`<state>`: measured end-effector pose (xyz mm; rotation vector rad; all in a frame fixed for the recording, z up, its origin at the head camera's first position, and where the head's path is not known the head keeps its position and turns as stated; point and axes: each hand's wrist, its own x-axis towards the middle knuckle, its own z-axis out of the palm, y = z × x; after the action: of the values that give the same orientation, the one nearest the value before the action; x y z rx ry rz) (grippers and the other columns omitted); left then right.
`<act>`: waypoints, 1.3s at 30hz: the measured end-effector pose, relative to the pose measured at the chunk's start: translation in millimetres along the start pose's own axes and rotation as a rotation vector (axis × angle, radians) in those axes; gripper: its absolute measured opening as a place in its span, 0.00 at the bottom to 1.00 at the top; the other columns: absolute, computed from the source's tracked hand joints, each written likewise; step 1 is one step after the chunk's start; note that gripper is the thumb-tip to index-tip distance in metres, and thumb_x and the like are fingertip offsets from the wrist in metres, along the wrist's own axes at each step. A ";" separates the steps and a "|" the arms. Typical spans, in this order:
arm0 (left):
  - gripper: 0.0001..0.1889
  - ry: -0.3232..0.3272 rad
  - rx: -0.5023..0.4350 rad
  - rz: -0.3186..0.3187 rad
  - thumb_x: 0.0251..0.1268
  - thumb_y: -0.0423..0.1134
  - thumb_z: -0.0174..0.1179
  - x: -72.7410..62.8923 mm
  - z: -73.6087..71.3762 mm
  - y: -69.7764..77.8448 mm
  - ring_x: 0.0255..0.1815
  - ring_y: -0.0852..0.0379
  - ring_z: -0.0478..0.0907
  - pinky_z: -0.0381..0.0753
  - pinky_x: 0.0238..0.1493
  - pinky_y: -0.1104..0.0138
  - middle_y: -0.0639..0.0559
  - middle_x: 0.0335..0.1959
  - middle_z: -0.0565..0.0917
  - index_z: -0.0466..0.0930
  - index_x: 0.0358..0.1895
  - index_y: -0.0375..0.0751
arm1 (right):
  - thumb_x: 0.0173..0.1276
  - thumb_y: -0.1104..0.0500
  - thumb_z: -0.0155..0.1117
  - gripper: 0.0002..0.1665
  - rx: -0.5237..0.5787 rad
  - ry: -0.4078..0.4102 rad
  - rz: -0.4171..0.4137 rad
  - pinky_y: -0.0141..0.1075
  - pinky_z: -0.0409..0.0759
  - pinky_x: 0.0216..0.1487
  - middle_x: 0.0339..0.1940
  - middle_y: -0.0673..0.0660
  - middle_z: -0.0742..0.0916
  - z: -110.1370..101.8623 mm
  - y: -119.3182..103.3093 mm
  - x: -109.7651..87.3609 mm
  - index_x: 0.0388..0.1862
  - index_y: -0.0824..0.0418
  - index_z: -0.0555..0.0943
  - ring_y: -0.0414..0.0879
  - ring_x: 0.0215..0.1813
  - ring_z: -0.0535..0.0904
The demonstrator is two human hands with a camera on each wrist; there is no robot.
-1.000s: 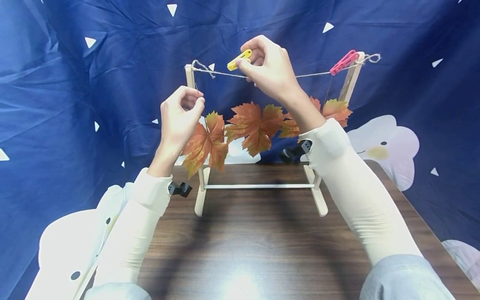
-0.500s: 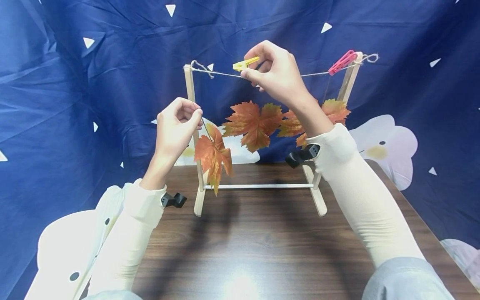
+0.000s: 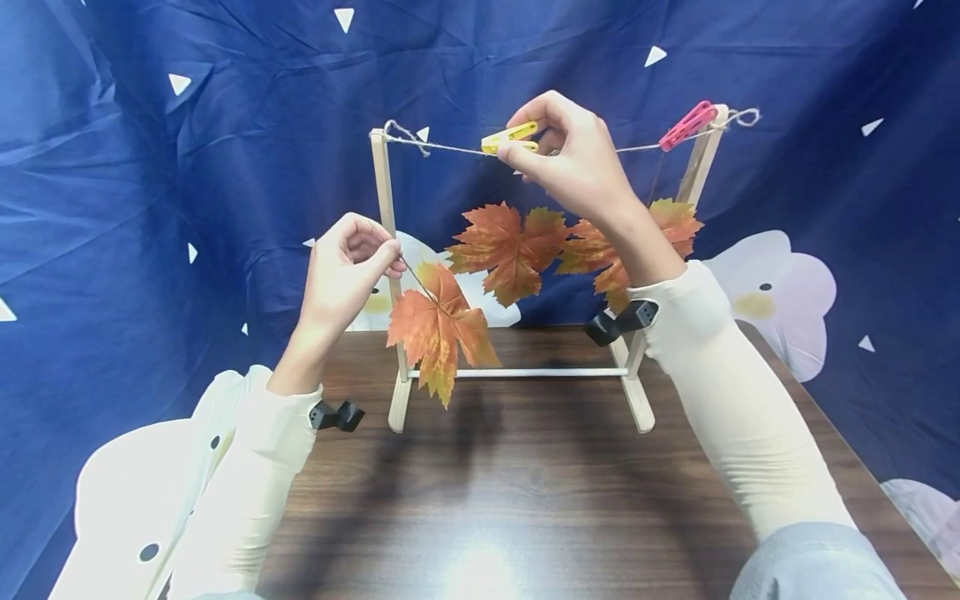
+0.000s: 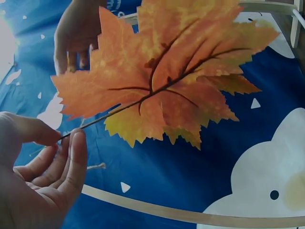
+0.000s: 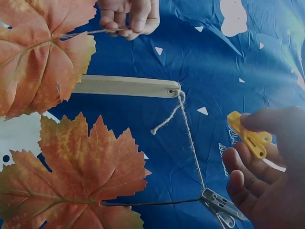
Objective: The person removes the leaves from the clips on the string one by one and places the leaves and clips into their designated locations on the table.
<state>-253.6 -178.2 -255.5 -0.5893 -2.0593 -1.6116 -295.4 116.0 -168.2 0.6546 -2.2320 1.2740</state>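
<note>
My left hand [image 3: 341,271] pinches the thin stem of an orange maple leaf [image 3: 442,329] between thumb and fingertips. The leaf slants down to the right, in front of the rack's left post. Up at the twine [image 3: 457,150], my right hand [image 3: 573,158] holds a yellow clothespin [image 3: 510,137] by its handles, its nose pointing left and overlapping the twine in the head view. In the right wrist view, a grey clothespin [image 5: 219,205] on the twine grips the stem of another maple leaf [image 5: 86,167], just below my right fingers.
The twine runs between the posts of a wooden rack [image 3: 384,183] on a brown table [image 3: 480,483]. A pink clothespin [image 3: 687,125] sits near the right post, with a maple leaf [image 3: 596,250] hanging below, partly behind my right arm. A blue patterned cloth [image 3: 262,100] hangs behind.
My left hand has moved down with the leaf, which has swung lower and to the right. My right hand has shifted right and slightly down, and the yellow clothespin has turned.
</note>
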 end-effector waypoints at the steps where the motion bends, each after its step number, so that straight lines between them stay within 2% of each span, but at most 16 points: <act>1: 0.04 -0.006 -0.011 -0.006 0.71 0.28 0.65 -1.1 -0.2 -1.3 0.27 0.60 0.89 0.90 0.36 0.66 0.52 0.29 0.88 0.79 0.42 0.33 | 0.71 0.48 0.75 0.20 -0.005 0.005 -0.004 0.35 0.75 0.35 0.42 0.47 0.86 -0.7 0.8 -1.6 0.57 0.55 0.84 0.47 0.36 0.83; 9: 0.07 -0.058 -0.089 -0.039 0.70 0.24 0.62 -8.9 -2.0 -8.2 0.29 0.60 0.90 0.92 0.38 0.64 0.51 0.31 0.89 0.77 0.40 0.39 | 0.74 0.49 0.72 0.19 0.002 0.038 -0.027 0.31 0.79 0.42 0.52 0.48 0.85 -6.4 7.0 -10.5 0.59 0.53 0.89 0.42 0.42 0.79; 14: 0.07 -0.096 -0.139 -0.055 0.70 0.23 0.63 -13.2 -1.5 -11.1 0.29 0.59 0.91 0.92 0.39 0.63 0.51 0.31 0.90 0.77 0.40 0.38 | 0.73 0.49 0.72 0.18 0.002 0.049 -0.016 0.32 0.76 0.41 0.48 0.44 0.83 -11.2 14.9 -14.6 0.57 0.54 0.90 0.41 0.42 0.77; 20: 0.08 -0.128 -0.203 -0.055 0.69 0.21 0.64 -19.6 -1.0 -15.7 0.30 0.55 0.92 0.92 0.39 0.60 0.50 0.33 0.92 0.77 0.39 0.36 | 0.70 0.51 0.76 0.18 -0.021 0.034 -0.026 0.31 0.74 0.46 0.50 0.44 0.85 -18.5 22.8 -23.5 0.57 0.54 0.90 0.41 0.44 0.78; 29: 0.06 -0.154 -0.235 -0.050 0.68 0.19 0.63 -26.9 2.0 -23.6 0.30 0.57 0.92 0.92 0.38 0.60 0.52 0.33 0.93 0.77 0.36 0.28 | 0.68 0.51 0.79 0.20 -0.105 0.026 -0.034 0.28 0.77 0.40 0.50 0.47 0.86 -31.1 33.6 -40.4 0.57 0.53 0.89 0.39 0.39 0.82; 34: 0.06 -0.171 -0.259 -0.062 0.69 0.19 0.62 -32.4 4.5 -30.1 0.31 0.60 0.92 0.92 0.40 0.64 0.54 0.33 0.93 0.80 0.36 0.32 | 0.68 0.51 0.79 0.20 -0.113 0.032 -0.020 0.28 0.75 0.44 0.50 0.48 0.86 -39.1 41.3 -51.0 0.57 0.53 0.89 0.40 0.42 0.79; 39: 0.08 -0.157 -0.254 -0.091 0.69 0.20 0.63 -40.0 8.2 -37.5 0.31 0.63 0.90 0.91 0.40 0.67 0.56 0.33 0.93 0.82 0.36 0.36 | 0.68 0.52 0.79 0.20 -0.137 0.031 -0.010 0.29 0.73 0.41 0.50 0.48 0.86 -45.3 50.4 -61.6 0.57 0.53 0.89 0.40 0.39 0.78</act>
<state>-244.2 -180.7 -310.1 -0.7393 -2.0305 -1.9538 -271.4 188.7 -218.5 0.5895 -2.2644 1.1080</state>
